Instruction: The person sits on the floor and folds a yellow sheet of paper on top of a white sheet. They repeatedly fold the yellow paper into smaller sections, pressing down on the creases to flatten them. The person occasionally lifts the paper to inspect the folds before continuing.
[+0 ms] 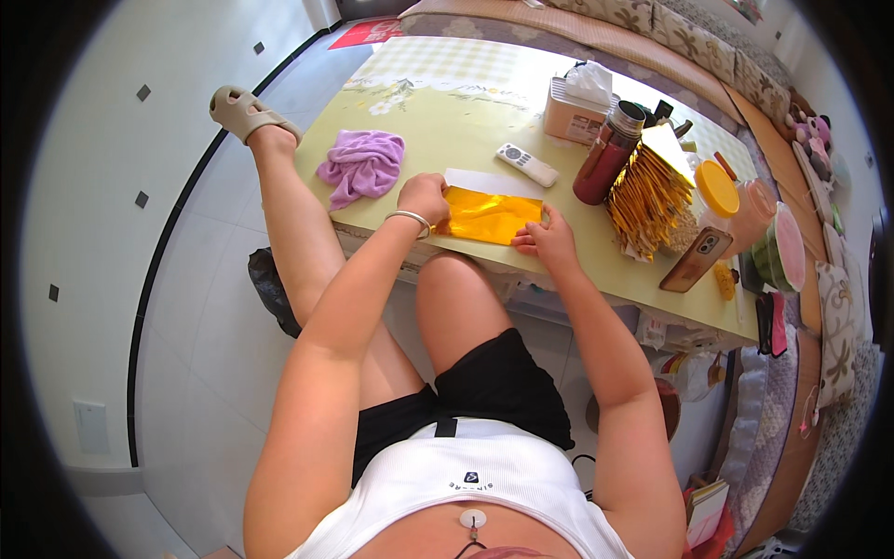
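Note:
A shiny gold foil sheet point(488, 215) lies at the near edge of the pale green table point(447, 112), with a white strip of paper along its far side. My left hand point(424, 197), a bangle on its wrist, is curled into a fist that presses on the sheet's left end. My right hand point(549, 238) rests with fingers pinching the sheet's right end at the table edge. Both forearms reach in from below, over my bare knees.
A purple cloth point(363, 164) lies left of the sheet. Behind it are a white remote point(527, 164), a tissue box point(575, 104), a dark red bottle point(607, 154), a stack of gold folded pieces point(649, 197), a phone point(697, 259) and an orange-lidded jar point(722, 196). A sofa runs along the right.

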`<control>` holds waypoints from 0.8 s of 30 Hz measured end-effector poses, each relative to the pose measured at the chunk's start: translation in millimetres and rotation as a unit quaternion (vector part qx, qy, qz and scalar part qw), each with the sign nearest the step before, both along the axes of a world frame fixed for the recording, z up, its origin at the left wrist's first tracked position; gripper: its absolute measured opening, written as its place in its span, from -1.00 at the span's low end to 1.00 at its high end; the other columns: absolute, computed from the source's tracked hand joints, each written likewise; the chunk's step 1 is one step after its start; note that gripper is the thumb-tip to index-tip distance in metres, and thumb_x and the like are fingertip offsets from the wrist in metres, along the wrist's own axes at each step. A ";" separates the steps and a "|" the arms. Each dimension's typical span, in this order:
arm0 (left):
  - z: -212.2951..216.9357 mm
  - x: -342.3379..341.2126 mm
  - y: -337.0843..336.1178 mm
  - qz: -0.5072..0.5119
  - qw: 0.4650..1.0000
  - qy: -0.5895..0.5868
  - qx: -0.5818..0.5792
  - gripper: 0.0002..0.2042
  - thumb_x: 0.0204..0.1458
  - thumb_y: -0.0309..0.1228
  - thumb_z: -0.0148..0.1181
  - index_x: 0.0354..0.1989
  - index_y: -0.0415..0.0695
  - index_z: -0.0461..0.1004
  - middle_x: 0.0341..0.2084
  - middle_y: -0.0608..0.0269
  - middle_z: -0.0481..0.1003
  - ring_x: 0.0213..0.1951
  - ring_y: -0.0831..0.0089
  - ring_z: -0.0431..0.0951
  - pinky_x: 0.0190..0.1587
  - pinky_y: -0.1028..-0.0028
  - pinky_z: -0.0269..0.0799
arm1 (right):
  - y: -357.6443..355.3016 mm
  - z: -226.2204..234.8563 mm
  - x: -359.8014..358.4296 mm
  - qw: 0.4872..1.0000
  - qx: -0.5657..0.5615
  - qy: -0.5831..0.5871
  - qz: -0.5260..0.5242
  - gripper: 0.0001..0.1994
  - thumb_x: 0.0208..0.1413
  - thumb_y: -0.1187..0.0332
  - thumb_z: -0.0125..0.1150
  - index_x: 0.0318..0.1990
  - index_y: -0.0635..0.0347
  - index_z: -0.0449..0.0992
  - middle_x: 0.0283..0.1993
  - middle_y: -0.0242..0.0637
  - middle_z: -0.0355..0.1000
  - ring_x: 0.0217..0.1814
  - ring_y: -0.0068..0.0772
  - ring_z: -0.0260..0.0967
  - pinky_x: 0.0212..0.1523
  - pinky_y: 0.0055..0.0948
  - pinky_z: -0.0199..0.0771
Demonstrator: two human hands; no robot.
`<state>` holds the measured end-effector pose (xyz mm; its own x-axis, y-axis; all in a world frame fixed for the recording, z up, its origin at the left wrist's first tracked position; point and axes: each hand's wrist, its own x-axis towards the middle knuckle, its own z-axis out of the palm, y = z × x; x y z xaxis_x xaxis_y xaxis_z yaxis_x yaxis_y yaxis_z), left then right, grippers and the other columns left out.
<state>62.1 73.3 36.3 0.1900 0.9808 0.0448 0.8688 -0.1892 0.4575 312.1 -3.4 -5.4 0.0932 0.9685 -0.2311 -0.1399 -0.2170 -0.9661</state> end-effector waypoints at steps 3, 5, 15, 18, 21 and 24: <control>-4.5 -3.8 -4.0 0.079 0.973 -0.200 -0.083 -0.84 -0.20 -0.62 0.31 -0.38 -0.29 0.55 -0.45 0.04 0.59 -0.42 0.22 0.64 -0.31 0.29 0.58 | -1.3 0.3 -1.5 1.000 -0.002 0.016 -0.004 -0.25 0.26 0.55 0.04 0.50 0.31 -0.24 -0.22 -0.03 0.51 -0.37 -0.26 0.60 -0.41 -0.42 0.64; 6.2 -4.6 -15.9 0.114 0.913 -0.360 -0.153 -0.89 -0.10 -0.75 0.16 -0.42 -0.29 0.52 -0.45 0.09 0.60 -0.47 0.35 0.65 -0.44 0.38 0.58 | -4.0 6.3 -3.4 0.999 0.001 0.041 -0.026 -0.32 0.26 0.54 0.05 0.46 0.32 -0.11 -0.21 -0.05 0.52 -0.35 -0.26 0.61 -0.39 -0.42 0.65; -2.1 -18.9 -40.4 0.148 0.805 -0.533 -0.215 -0.88 0.10 -0.46 0.35 -0.29 -0.22 0.54 -0.40 0.18 0.61 -0.36 0.40 0.69 -0.31 0.49 0.65 | -6.7 15.5 1.1 0.992 -0.003 0.111 -0.059 -0.83 0.31 0.32 0.18 -0.12 0.22 0.40 -0.26 -0.14 0.55 -0.32 -0.29 0.63 -0.38 -0.41 0.67; -7.8 -20.9 -40.9 0.139 0.817 -0.519 -0.210 -0.87 0.10 -0.44 0.36 -0.32 -0.22 0.55 -0.40 0.18 0.62 -0.37 0.42 0.68 -0.32 0.52 0.63 | -4.6 10.2 3.1 0.995 -0.006 0.079 -0.059 -0.85 0.29 0.33 0.21 -0.20 0.23 0.44 -0.34 -0.17 0.56 -0.39 -0.31 0.62 -0.43 -0.43 0.67; -12.9 -21.0 -41.3 0.120 0.858 -0.469 -0.172 -0.87 0.09 -0.45 0.36 -0.39 -0.27 0.58 -0.46 0.17 0.61 -0.42 0.44 0.65 -0.35 0.52 0.58 | -9.0 13.2 7.7 0.999 0.000 -0.025 -0.040 -0.84 0.26 0.35 0.24 -0.30 0.24 0.46 -0.40 -0.19 0.56 -0.46 -0.35 0.60 -0.49 -0.48 0.63; -34.8 -24.8 -33.6 0.087 0.918 -0.375 -0.096 -0.83 0.03 -0.43 0.39 -0.45 -0.30 0.61 -0.55 0.14 0.60 -0.49 0.44 0.60 -0.39 0.46 0.52 | -11.6 13.8 6.6 0.993 0.012 -0.110 -0.030 -0.82 0.20 0.35 0.29 -0.36 0.26 0.51 -0.48 -0.24 0.56 -0.54 -0.47 0.55 -0.55 -0.53 0.53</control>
